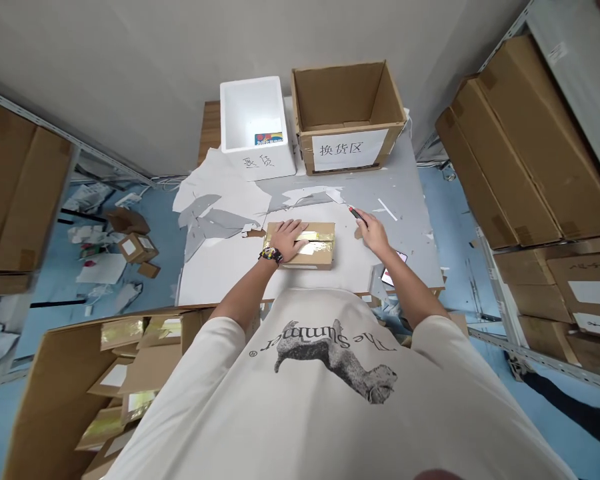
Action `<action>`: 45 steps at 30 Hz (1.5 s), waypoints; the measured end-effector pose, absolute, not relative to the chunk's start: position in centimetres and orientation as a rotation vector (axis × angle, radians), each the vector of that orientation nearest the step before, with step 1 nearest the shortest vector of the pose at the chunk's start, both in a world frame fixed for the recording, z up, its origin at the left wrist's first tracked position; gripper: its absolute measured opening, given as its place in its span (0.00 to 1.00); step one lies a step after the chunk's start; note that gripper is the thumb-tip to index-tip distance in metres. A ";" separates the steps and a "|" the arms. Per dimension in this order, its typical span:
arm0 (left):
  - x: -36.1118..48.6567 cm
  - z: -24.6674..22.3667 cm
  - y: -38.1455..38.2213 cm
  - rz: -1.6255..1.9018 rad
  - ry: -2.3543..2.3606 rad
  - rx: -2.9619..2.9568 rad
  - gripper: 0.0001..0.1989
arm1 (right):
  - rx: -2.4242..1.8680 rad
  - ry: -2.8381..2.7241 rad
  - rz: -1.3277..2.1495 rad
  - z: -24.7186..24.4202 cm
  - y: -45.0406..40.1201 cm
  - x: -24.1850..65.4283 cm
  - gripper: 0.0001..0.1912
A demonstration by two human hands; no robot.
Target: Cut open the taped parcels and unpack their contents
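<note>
A small taped cardboard box (323,257) lies on the table in front of me, with shiny clear tape along its top and a white label. My left hand (287,241) rests flat on the box's left part, fingers spread. To the right of the box, my right hand (373,231) is wrapped round a utility knife (354,212) with a red and black handle. The knife points up and left, apart from the box. Below my right forearm, partly covered by it, a phone (393,272) lies on the table.
Behind the box stand a white foam box (257,160) with a colourful packet (269,139) inside and an open carton (351,150) with a paper sign. Torn paper covers parts of the table (410,193). A large carton (55,373) of parcels sits lower left; stacked cartons (520,147) fill the right shelf.
</note>
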State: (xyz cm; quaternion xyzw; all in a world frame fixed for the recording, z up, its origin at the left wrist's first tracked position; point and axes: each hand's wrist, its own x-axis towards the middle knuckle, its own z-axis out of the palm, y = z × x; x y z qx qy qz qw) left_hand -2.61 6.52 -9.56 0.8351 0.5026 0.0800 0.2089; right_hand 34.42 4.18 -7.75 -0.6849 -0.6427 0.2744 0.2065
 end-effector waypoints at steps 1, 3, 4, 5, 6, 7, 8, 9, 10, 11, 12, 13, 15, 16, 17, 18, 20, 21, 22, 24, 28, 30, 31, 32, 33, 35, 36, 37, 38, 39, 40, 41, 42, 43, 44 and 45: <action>-2.5 -9.6 6.1 0.215 1.416 2.318 0.36 | -1.877 -1.648 0.866 -8.4 3.6 33.7 0.38; -2.1 -9.6 5.0 0.232 1.448 2.305 0.35 | -1.814 -1.399 1.069 -9.8 2.3 32.1 0.42; -1.8 -9.6 4.4 0.255 1.441 2.304 0.33 | -1.786 -1.308 1.146 -10.4 1.7 31.4 0.43; -1.5 -9.7 3.7 0.280 1.410 2.310 0.31 | -1.760 -1.251 1.197 -10.9 1.3 30.7 0.43; -1.2 -9.8 3.1 0.304 1.367 2.321 0.28 | -1.741 -1.230 1.218 -11.2 1.0 30.0 0.42; -0.9 -9.9 2.5 0.322 1.324 2.332 0.26 | -1.732 -1.235 1.214 -11.4 0.9 29.4 0.41; -0.7 -10.0 2.0 0.333 1.295 2.340 0.25 | -1.730 -1.260 1.198 -11.5 1.1 28.8 0.39; -0.4 -10.1 1.6 0.334 1.283 2.346 0.24 | -1.735 -1.297 1.177 -11.5 1.4 28.3 0.39; -0.3 -10.1 1.3 0.325 1.285 2.352 0.26 | -1.748 -1.335 1.155 -11.4 1.8 27.9 0.39; -0.1 -10.1 1.1 0.309 1.293 2.358 0.28 | -1.766 -1.370 1.136 -11.2 2.2 27.6 0.40; 0.0 -10.1 0.9 0.285 1.298 2.366 0.31 | -1.785 -1.397 1.118 -11.1 2.7 27.3 0.41; 0.1 -9.9 0.9 0.257 1.297 2.374 0.34 | -1.801 -1.421 1.102 -11.0 3.2 27.0 0.41; 0.2 -9.5 0.9 0.192 1.284 2.389 0.39 | -1.826 -1.464 1.066 -10.9 3.8 26.8 0.42; 0.2 -9.3 0.9 0.160 1.279 2.396 0.41 | -1.829 -1.488 1.050 -10.9 4.0 26.8 0.42; 0.3 -9.1 1.0 0.130 1.275 2.404 0.42 | -1.829 -1.516 1.035 -10.9 4.2 26.8 0.43; 0.5 -8.9 1.1 0.100 1.273 2.409 0.43 | -1.830 -1.544 1.021 -11.0 4.2 26.8 0.43; 0.8 -8.7 1.2 0.050 1.287 2.411 0.43 | -1.837 -1.593 0.995 -11.0 4.1 26.8 0.43; 1.0 -8.7 1.3 0.031 1.295 2.409 0.43 | -1.847 -1.616 0.981 -11.0 4.1 26.7 0.42; 1.1 -8.7 1.2 0.017 1.301 2.407 0.43 | -1.864 -1.641 0.969 -10.8 4.0 26.7 0.42; 1.3 -8.9 1.2 0.000 1.296 2.411 0.43 | -1.909 -1.710 0.938 -10.3 4.0 26.4 0.41; 1.5 -8.9 1.6 -0.052 1.267 2.405 0.44 | -1.990 -1.927 0.837 -8.9 4.3 25.9 0.42; 1.9 -8.4 2.2 -0.119 1.305 2.359 0.45 | -2.027 -2.002 0.816 -8.2 4.5 25.7 0.42; 2.2 -8.1 2.6 -0.167 1.335 2.327 0.46 | -2.045 -2.019 0.821 -8.0 4.6 25.7 0.42; 2.6 -7.8 3.0 -0.217 1.365 2.296 0.47 | -2.057 -2.023 0.832 -7.7 4.7 25.7 0.42; 2.9 -7.4 3.2 -0.263 1.389 2.274 0.49 | -2.064 -2.018 0.847 -7.5 4.7 25.7 0.42; 3.4 -6.6 3.3 -0.301 1.420 2.263 0.50 | -2.064 -1.984 0.869 -7.2 4.5 26.1 0.38; 3.5 -6.3 3.1 -0.287 1.429 2.274 0.51 | -2.061 -1.953 0.865 -7.2 4.2 26.6 0.34; 3.5 -6.0 2.8 -0.256 1.438 2.290 0.51 | -2.056 -1.914 0.851 -7.2 3.9 27.1 0.30; 3.6 -5.8 2.4 -0.217 1.449 2.305 0.50 | -2.045 -1.868 0.837 -7.2 3.5 27.9 0.27; 3.6 -5.6 2.0 -0.180 1.461 2.317 0.49 | -2.024 -1.818 0.838 -7.3 2.9 28.7 0.25; 3.6 -5.4 1.5 -0.150 1.468 2.327 0.48 | -1.987 -1.765 0.872 -7.4 2.3 29.8 0.24; 3.6 -5.3 1.2 -0.132 1.469 2.335 0.47 | -1.934 -1.715 0.945 -7.6 1.5 30.8 0.24; 3.7 -5.2 1.0 -0.122 1.463 2.342 0.47 | -1.866 -1.668 1.054 -7.7 0.7 31.9 0.24; 3.7 -5.1 1.0 -0.120 1.450 2.348 0.46 | -1.791 -1.625 1.182 -7.9 -0.1 33.0 0.25; 3.9 -5.0 1.0 -0.126 1.435 2.352 0.46 | -1.722 -1.582 1.313 -8.0 -1.0 33.9 0.26; 4.0 -4.9 1.2 -0.135 1.421 2.354 0.46 | -1.668 -1.544 1.433 -8.1 -1.7 34.6 0.28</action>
